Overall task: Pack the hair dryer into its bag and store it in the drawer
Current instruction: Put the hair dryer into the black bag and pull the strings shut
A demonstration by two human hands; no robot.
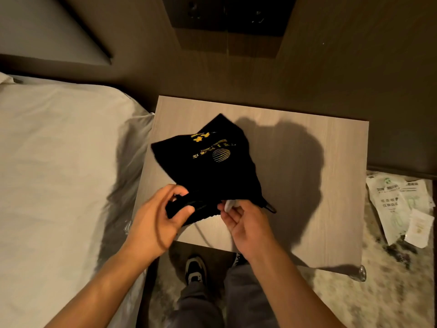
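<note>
A black cloth bag (210, 162) with gold print is held just above the wooden nightstand top (307, 185), its mouth toward me. My left hand (158, 218) pinches the left side of the bag's opening. My right hand (246, 223) grips the right side of the opening, with a small white part (229, 205) showing at my fingertips. A thin pale cord (203, 235) hangs from under the bag over the nightstand's front edge. The hair dryer's body is hidden by the bag. A black drawstring toggle (269, 207) sticks out at the right. No drawer is visible.
A bed with white sheets (59, 162) lies directly left of the nightstand. Paper packets (399, 204) lie on the patterned floor to the right. A dark wooden wall panel (227, 27) rises behind. My legs and shoe (195, 271) stand in front.
</note>
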